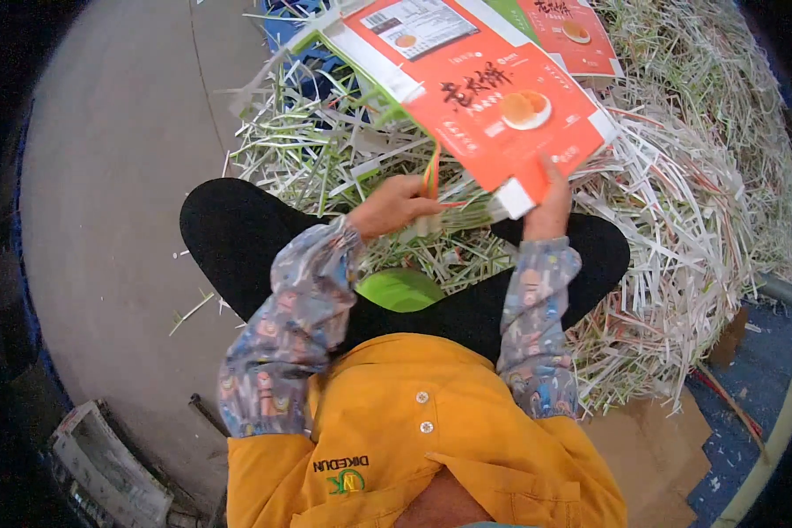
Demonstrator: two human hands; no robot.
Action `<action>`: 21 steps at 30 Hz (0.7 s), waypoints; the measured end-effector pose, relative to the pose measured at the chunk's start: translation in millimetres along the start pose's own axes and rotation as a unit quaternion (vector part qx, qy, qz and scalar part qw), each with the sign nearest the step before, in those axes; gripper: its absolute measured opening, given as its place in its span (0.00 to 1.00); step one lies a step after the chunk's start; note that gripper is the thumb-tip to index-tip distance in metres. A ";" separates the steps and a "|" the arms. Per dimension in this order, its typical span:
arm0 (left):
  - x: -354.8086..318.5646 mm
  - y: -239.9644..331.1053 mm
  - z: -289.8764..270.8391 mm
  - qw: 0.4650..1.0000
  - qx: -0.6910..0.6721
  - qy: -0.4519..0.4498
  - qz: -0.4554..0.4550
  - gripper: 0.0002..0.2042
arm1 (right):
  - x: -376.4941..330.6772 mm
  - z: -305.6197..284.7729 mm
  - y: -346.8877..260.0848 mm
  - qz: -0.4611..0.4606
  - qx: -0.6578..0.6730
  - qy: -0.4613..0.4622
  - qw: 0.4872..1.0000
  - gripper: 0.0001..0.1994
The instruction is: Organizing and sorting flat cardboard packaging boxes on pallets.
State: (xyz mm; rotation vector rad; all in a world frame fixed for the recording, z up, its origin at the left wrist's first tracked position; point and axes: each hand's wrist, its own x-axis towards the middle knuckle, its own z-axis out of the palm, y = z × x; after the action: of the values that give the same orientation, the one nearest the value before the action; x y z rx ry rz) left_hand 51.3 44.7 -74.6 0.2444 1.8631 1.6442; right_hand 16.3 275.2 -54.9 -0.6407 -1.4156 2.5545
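Observation:
A flat orange-red printed cardboard sheet (471, 97) with white and green edges slants above the paper shreds in front of me. My right hand (550, 209) grips its near right corner, thumb on the printed face. Just left of that corner, my left hand (392, 208) is closed on thin orange and green paper strips (432, 172) hanging by the sheet's left edge. Whether these strips are still joined to the sheet, I cannot tell. A second orange-red printed sheet (590, 63) lies farther back, partly covered by the first.
Heaped shredded paper (678, 220) spreads in front and to the right. Between my legs shows a green rounded thing (402, 290). Flat brown cardboard (651, 444) lies at lower right beside a blue surface (752, 378). Grey floor (114, 176) and a worn grey frame (114, 471) are on the left.

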 end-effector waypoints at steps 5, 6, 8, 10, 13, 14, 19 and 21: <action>-11.7 -20.9 -66.6 0.789 0.605 0.105 0.023 0.06 | -10.4 -15.4 -39.9 0.001 -0.063 -0.027 0.998 0.20; -22.7 -37.7 -87.8 0.760 0.637 0.120 -0.042 0.06 | -14.7 -12.8 -54.9 0.013 -0.029 -0.006 0.999 0.20; -45.7 -73.7 -133.5 0.703 0.686 0.078 -0.169 0.08 | -15.9 -14.3 -81.6 0.003 -0.016 -0.018 1.000 0.20; -57.5 -87.4 -139.9 0.675 0.697 0.015 -0.242 0.10 | -5.6 -37.6 -98.2 0.001 -0.034 -0.008 0.999 0.20; -25.3 -27.5 -122.5 0.736 0.619 -0.076 -0.263 0.18 | 10.3 -58.8 -92.7 -0.040 -0.040 0.006 0.998 0.20; -26.1 -27.1 -124.5 0.798 0.588 0.018 -0.133 0.21 | 8.8 -56.0 -88.1 -0.059 -0.024 0.000 0.998 0.20; 15.5 17.3 -82.2 0.908 0.197 0.339 0.144 0.20 | 3.4 -52.3 -82.2 -0.031 -0.049 0.021 0.998 0.19; 39.0 20.3 -56.1 0.907 0.148 0.344 0.194 0.17 | -2.8 -48.2 -80.5 -0.007 -0.021 0.017 1.000 0.20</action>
State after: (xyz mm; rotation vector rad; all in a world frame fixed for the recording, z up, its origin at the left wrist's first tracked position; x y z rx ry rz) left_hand -16.3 23.1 -67.3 0.1788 2.7542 1.8542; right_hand 34.0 355.1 -9.0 -0.6744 -1.4607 2.4978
